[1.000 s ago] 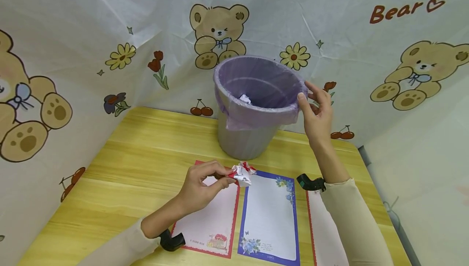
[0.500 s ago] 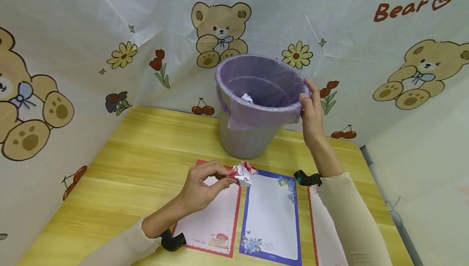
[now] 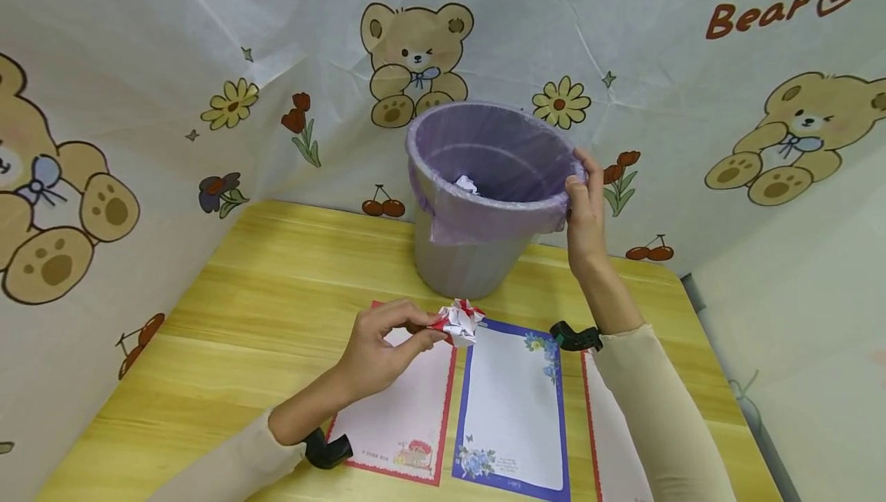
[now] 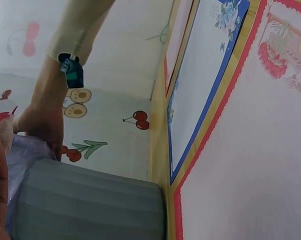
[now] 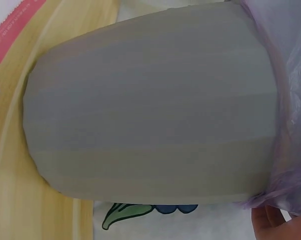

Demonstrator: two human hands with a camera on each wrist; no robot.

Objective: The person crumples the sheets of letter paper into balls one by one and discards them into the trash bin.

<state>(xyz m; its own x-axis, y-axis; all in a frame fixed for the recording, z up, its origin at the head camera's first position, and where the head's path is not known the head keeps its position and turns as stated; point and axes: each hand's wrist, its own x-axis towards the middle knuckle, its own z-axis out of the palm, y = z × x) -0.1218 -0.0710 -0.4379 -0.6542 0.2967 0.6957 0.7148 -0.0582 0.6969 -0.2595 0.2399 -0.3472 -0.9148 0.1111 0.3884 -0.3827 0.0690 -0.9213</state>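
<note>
Left grip [image 3: 377, 352] pinching crumpled red-and-white paper [image 3: 460, 325] between thumb and fingers; paper is in front of the bin [image 3: 460, 267], outside it, over the near edges of 2 sheets. Right grip [image 3: 585, 214] grasping bin rim on its right side, thumb and fingers on purple liner [image 3: 477, 227]. Bin on wooden table [image 3: 298, 279], 1 white paper piece [image 3: 467, 184] visible inside. 3 bordered sheets in a row: red-bordered sheet [image 3: 394, 425], blue-bordered sheet [image 3: 514, 410], another red-edged sheet [image 3: 616, 440] partly under right sleeve [image 3: 657, 402].
</note>
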